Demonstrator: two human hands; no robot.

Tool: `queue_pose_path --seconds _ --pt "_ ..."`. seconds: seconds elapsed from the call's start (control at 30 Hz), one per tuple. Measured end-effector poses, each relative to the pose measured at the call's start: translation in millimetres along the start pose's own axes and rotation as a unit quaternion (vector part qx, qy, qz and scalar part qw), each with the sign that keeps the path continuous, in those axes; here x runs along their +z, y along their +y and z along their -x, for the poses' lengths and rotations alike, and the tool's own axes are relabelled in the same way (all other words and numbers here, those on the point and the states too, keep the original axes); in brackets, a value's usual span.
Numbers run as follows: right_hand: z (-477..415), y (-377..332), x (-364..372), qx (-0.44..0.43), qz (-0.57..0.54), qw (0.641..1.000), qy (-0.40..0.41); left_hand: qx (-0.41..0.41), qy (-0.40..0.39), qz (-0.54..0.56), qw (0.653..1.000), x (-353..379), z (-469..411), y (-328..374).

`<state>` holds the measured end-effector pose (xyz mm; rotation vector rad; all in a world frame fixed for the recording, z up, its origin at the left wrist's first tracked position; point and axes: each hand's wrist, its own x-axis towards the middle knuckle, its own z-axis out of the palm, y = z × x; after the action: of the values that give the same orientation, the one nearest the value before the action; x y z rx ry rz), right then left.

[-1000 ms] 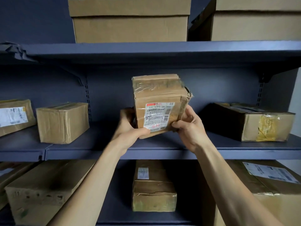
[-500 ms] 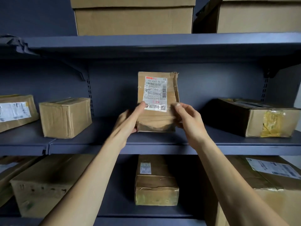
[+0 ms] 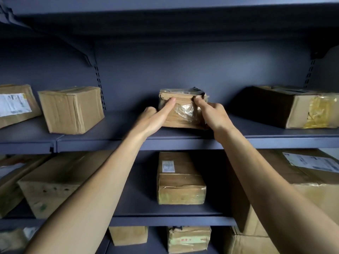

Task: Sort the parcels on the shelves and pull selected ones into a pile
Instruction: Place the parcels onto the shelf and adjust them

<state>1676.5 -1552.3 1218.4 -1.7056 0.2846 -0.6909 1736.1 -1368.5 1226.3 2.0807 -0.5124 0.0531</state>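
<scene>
A small taped cardboard parcel (image 3: 183, 114) lies flat on the middle grey shelf (image 3: 183, 138), its labelled face turned up and mostly out of sight. My left hand (image 3: 156, 118) lies against its left front with fingers straight, the forefinger reaching up to the top edge. My right hand (image 3: 211, 114) is at the parcel's right side, its fingers curled over the top right corner and pinching it.
On the same shelf stand a brown box (image 3: 71, 109) and a labelled one (image 3: 15, 105) at the left, and a long box with yellow tape (image 3: 293, 107) at the right. Several more parcels (image 3: 179, 178) fill the lower shelves.
The parcel, held upright with its label facing me, has been tipped back and laid flat on the shelf. Both hands followed it forward and down. The view dropped lower.
</scene>
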Motion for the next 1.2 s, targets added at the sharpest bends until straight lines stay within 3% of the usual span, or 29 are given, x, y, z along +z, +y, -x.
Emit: queue_pose_path --seconds 0.23,0.6,0.7,0.77,0.9,1.03,1.13,1.2 --pt "-0.8 14.2 8.5 -0.059 0.054 0.995 0.061 0.015 0.045 -0.030 0.998 6.5 -0.5 -16.6" --pt "11.3 22.0 15.5 -0.110 0.158 0.969 0.153 0.106 0.159 -0.068 0.979 12.3 -3.1 -40.0" --pt "26.1 24.4 20.3 -0.176 0.102 0.957 0.205 0.159 0.220 0.032 0.962 15.2 3.8 -49.4" --pt "45.7 33.1 27.3 -0.243 0.056 0.935 0.250 0.235 0.255 0.120 0.930 19.8 20.5 -60.0" --pt "100.7 70.6 40.7 -0.323 0.055 0.904 0.275 0.294 0.228 0.153 0.916 40.2 71.0 -100.0" --pt "137.5 131.5 57.3 -0.257 0.093 0.944 0.188 0.216 0.149 0.120 0.957 71.0 90.9 -159.5" --pt "139.7 188.8 62.5 -0.109 0.156 0.972 0.137 0.042 0.042 0.075 0.995 93.2 80.9 -203.7" --pt "134.2 212.0 59.6 -0.019 0.185 0.976 0.109 -0.067 -0.028 0.081 0.994 100.1 75.8 -220.0"
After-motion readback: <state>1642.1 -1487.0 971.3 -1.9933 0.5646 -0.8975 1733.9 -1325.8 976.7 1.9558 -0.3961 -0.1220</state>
